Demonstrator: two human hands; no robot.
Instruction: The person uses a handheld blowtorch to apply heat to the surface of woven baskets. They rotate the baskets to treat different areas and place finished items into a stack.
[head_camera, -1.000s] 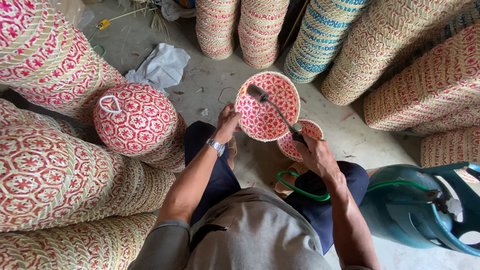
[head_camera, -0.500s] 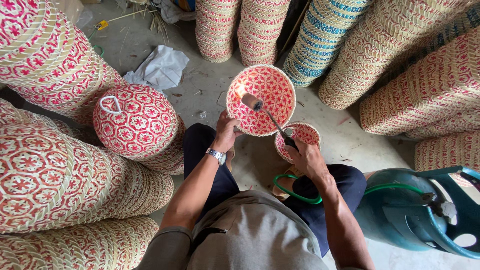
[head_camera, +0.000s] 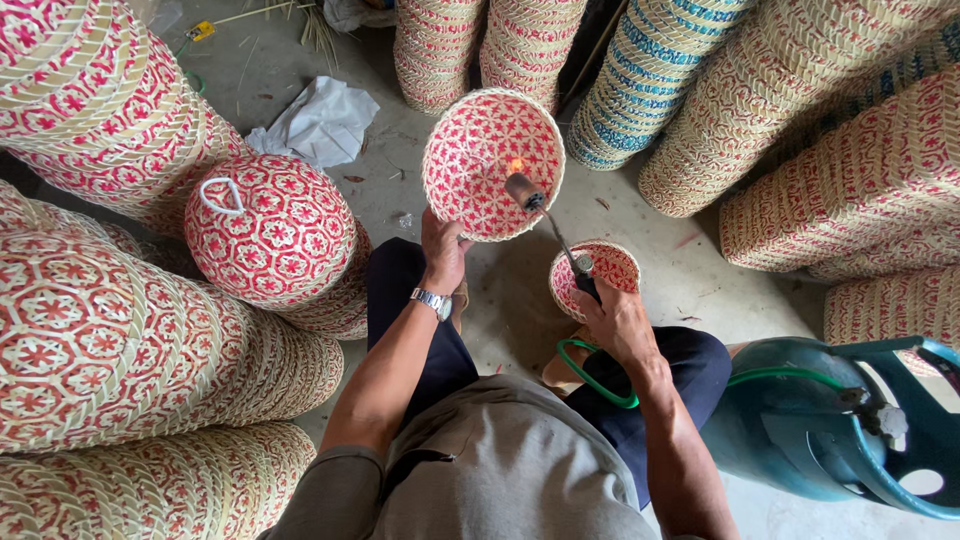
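My left hand (head_camera: 442, 248) holds a round red-and-cream woven basket (head_camera: 480, 150) by its lower rim, its inside tilted toward me. My right hand (head_camera: 615, 318) grips the handle of a gas torch (head_camera: 548, 223) whose nozzle points into the basket, with a small flame at its tip. A green hose (head_camera: 590, 378) runs from the torch toward a teal gas cylinder (head_camera: 830, 425) at my right. A smaller red woven basket (head_camera: 610, 265) sits on the floor just beyond my right hand.
Stacks of woven baskets surround me: red-patterned ones at the left (head_camera: 110, 330), a domed red lid with a white loop (head_camera: 268, 232), red and blue stacks at the back (head_camera: 655, 75) and right (head_camera: 850, 170). A crumpled white cloth (head_camera: 320, 120) lies on the concrete floor.
The basket has moved left and up in my left hand. The torch has followed it, its tip now nearer the basket's centre with a flame showing.
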